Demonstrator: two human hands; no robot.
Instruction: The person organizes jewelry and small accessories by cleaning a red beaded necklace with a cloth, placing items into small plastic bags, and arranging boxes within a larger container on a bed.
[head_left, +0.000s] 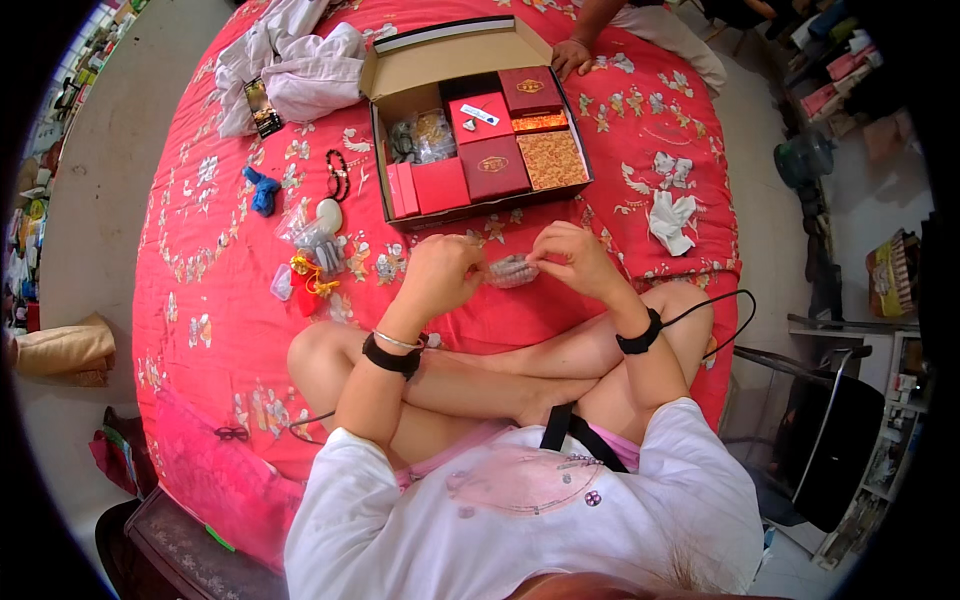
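Observation:
Above the red bedspread, in front of my crossed legs, a small clear plastic bag (513, 271) hangs between my hands. Something greyish, perhaps a string of beads, lies inside it. My left hand (444, 274), fingers curled, grips the bag's left edge. The thumb and fingers of my right hand (576, 259) pinch its upper right corner. Just beyond my hands stands an open cardboard box (450, 219) with its lid raised. Red gift boxes (442, 186), dark red boxes (491, 166), a gold patterned box (553, 159) and plastic bags of small items (429, 136) fill it.
Left of the box lie a black beaded bracelet (337, 174), a blue pouch (262, 192), a pale round disc (329, 214), filled plastic bags (319, 244) and a red pouch (306, 292). Crumpled tissues (671, 223) lie right. Another person's hand (572, 58) rests beside the box.

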